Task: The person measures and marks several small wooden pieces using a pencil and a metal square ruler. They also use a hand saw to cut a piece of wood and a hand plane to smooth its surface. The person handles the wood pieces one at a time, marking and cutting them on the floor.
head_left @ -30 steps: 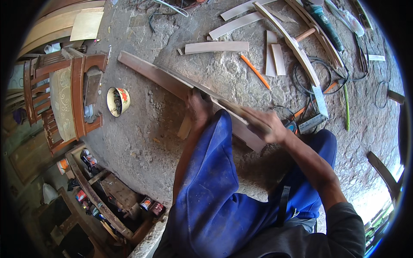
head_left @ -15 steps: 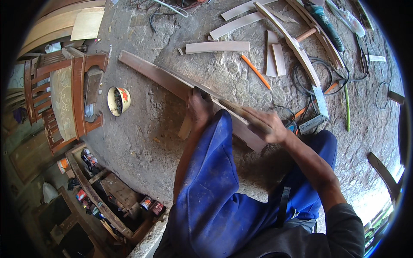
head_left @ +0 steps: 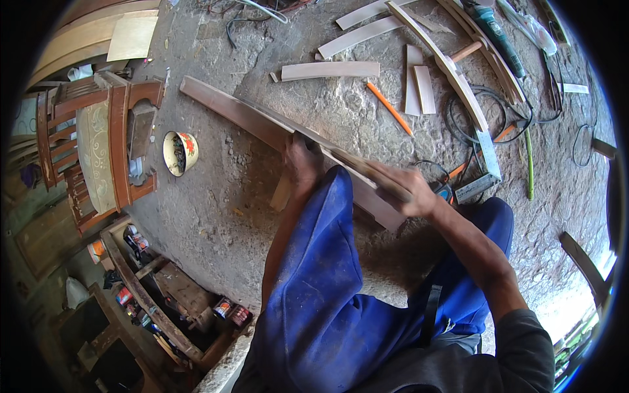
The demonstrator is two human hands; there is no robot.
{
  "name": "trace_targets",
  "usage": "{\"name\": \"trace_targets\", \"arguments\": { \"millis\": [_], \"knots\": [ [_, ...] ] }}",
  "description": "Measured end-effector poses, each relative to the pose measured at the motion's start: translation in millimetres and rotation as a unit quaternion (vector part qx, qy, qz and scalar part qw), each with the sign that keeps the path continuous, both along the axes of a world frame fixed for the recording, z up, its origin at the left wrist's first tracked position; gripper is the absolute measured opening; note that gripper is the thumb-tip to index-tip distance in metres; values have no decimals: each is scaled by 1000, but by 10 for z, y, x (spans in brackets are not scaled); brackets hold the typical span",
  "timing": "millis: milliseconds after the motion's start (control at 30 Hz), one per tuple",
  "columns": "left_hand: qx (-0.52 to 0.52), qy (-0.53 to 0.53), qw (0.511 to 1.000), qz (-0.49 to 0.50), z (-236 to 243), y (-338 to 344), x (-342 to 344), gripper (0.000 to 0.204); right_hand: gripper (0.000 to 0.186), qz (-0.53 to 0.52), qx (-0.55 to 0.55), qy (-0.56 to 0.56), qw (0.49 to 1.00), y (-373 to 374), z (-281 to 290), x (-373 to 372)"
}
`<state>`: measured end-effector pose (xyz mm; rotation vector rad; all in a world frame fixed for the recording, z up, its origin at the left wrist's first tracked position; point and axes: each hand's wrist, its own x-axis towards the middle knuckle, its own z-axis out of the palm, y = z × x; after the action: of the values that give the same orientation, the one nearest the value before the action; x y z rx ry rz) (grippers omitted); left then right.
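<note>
A long, reddish-brown wooden board (head_left: pixel 229 114) slants across in front of me, its far end up at the left. My left hand (head_left: pixel 304 161) is closed around its edge near the middle, beside my raised knee. My right hand (head_left: pixel 417 191) grips a narrow brown strip (head_left: pixel 373 171), perhaps a wooden block or a file, that lies along the board's upper edge. The fingers of that hand stretch along the strip, and its underside is hidden. Under the board, near my left wrist, a paler piece of wood (head_left: pixel 282 190) sticks out.
Curved wooden slats (head_left: pixel 331 71), an orange pencil-like stick (head_left: pixel 390 108), a hammer (head_left: pixel 466 51) and a teal angle grinder (head_left: pixel 501 42) with cables lie beyond the board. An enamel bowl (head_left: pixel 188 152) stands left, near carved furniture (head_left: pixel 119 144). A box of cans (head_left: pixel 141 288) sits lower left.
Almost nothing differs. Both hands keep their hold, and the board and strip stay in nearly the same place, with only a slight shift of the whole view.
</note>
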<state>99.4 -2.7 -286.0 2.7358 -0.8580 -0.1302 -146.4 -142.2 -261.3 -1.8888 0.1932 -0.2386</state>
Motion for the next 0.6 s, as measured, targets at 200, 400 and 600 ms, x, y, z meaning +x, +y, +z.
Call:
{"name": "trace_targets", "arguments": {
  "millis": [200,400,600],
  "knots": [
    [6,27,1000,11,-84,59,5,27,65,27,-128,-19,991,-237,356,-818],
    [-7,-6,1000,-21,30,-20,11,29,65,-6,17,-24,1000,-33,-108,196],
    [24,29,999,28,-10,9,-44,30,63,27,-92,20,995,-93,179,-583]
  ]
}}
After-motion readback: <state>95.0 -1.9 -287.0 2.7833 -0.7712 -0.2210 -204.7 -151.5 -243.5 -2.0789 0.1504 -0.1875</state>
